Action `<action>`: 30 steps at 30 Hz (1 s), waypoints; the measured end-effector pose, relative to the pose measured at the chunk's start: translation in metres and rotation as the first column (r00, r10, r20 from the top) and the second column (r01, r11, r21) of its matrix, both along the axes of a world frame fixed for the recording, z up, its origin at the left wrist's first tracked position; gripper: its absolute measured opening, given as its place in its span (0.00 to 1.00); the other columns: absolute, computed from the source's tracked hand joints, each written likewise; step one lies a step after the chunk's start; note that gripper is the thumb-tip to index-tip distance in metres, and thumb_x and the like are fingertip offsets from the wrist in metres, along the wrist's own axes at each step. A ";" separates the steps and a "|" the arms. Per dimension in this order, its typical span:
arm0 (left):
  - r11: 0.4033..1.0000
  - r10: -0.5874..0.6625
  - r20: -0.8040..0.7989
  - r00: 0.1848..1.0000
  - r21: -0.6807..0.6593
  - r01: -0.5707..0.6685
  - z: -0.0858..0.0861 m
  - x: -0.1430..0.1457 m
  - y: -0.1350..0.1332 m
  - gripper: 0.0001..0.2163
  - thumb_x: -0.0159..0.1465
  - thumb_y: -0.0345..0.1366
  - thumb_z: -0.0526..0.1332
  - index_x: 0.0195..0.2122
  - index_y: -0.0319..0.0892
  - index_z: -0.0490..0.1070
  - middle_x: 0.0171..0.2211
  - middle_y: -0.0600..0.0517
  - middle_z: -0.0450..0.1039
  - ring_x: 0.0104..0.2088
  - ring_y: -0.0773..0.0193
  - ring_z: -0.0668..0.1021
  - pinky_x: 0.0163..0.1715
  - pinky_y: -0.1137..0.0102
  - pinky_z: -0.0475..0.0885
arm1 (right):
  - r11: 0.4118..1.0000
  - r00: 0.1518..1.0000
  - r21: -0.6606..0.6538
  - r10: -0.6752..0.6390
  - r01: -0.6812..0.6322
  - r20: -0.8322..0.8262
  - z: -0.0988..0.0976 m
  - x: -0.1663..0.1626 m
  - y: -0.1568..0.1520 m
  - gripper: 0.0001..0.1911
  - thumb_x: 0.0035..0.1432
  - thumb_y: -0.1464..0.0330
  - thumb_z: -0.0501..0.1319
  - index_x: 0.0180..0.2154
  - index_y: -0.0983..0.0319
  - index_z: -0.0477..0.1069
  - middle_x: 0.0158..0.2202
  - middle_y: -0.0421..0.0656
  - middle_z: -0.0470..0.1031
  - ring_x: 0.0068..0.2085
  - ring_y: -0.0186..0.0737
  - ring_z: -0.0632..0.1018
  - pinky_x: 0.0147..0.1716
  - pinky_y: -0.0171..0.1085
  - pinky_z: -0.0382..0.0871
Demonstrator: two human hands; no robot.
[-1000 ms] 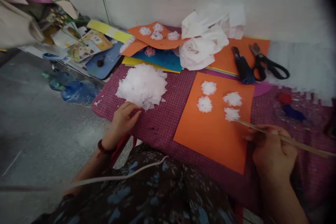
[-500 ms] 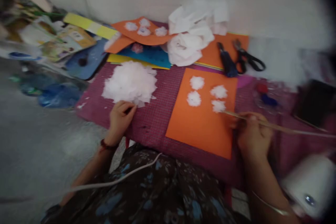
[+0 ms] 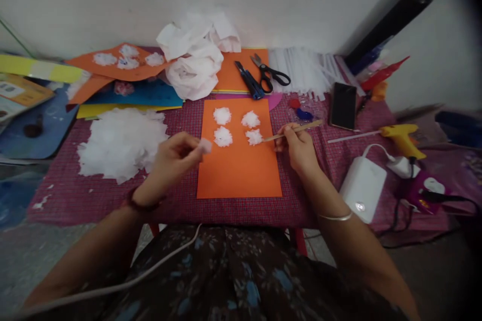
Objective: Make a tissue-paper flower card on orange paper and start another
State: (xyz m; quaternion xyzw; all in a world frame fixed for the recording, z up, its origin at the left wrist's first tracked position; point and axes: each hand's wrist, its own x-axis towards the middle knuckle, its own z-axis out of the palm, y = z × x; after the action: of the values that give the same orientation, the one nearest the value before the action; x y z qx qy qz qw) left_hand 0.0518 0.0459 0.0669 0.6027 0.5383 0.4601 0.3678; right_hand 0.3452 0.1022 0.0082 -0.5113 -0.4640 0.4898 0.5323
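Observation:
Between the fingertips of my left hand [image 3: 173, 158] is a small white paper piece [image 3: 205, 146], held over the left edge of an orange sheet [image 3: 238, 173]. My right hand [image 3: 297, 149] grips a thin wooden stick [image 3: 301, 128]. The stick's tip touches or nearly touches the lower right white paper puff [image 3: 254, 137]. Several such puffs sit on the sheet's upper half, among them the upper left one [image 3: 222, 115]. A large heap of white paper pieces [image 3: 118, 143] lies to the left, beside my left hand.
Behind the sheet lie a box cutter [image 3: 249, 80], scissors [image 3: 270, 72] and crumpled white paper [image 3: 196, 60]. A phone [image 3: 343, 106], a yellow glue gun [image 3: 402, 138] and a white power bank-like box [image 3: 363, 188] are at the right. Another orange sheet with puffs [image 3: 116, 62] rests back left.
My left hand has moved right, from the heap's edge to the orange sheet, carrying a white paper piece. The view has swung right. My right hand still holds the stick near the same puff.

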 end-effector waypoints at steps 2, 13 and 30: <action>0.968 -0.177 0.170 0.969 -0.149 0.203 -0.010 0.022 0.016 0.10 0.60 0.39 0.66 0.26 0.42 0.67 0.20 0.56 0.71 0.19 0.72 0.71 0.19 0.75 0.67 | 0.998 0.992 -0.034 -0.049 0.045 -0.117 -0.008 -0.002 0.004 0.17 0.57 0.53 0.64 0.28 0.60 0.68 0.18 0.34 0.69 0.17 0.29 0.69 0.17 0.30 0.66; 0.887 -0.402 -0.005 0.916 -0.250 0.388 -0.032 0.064 0.041 0.06 0.60 0.38 0.64 0.29 0.41 0.73 0.27 0.54 0.71 0.27 0.69 0.71 0.29 0.72 0.68 | 0.999 0.998 -0.007 0.047 -0.047 -0.052 -0.014 -0.002 0.003 0.19 0.59 0.52 0.63 0.28 0.60 0.67 0.18 0.34 0.70 0.17 0.28 0.69 0.16 0.28 0.61; 0.908 -0.410 -0.360 0.838 -0.071 0.413 -0.056 0.090 0.058 0.02 0.60 0.30 0.62 0.30 0.42 0.72 0.26 0.55 0.74 0.27 0.67 0.74 0.29 0.72 0.67 | 0.988 0.988 0.049 0.147 -0.145 -0.041 -0.020 -0.008 0.008 0.17 0.60 0.53 0.61 0.29 0.59 0.66 0.21 0.36 0.75 0.17 0.28 0.68 0.15 0.30 0.59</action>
State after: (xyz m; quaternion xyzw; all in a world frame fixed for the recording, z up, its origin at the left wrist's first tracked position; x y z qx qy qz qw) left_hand 0.1416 0.1037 0.0112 0.7811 0.4532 0.2520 0.3478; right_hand 0.3372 0.1103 -0.0113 -0.4526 -0.4992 0.5279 0.5170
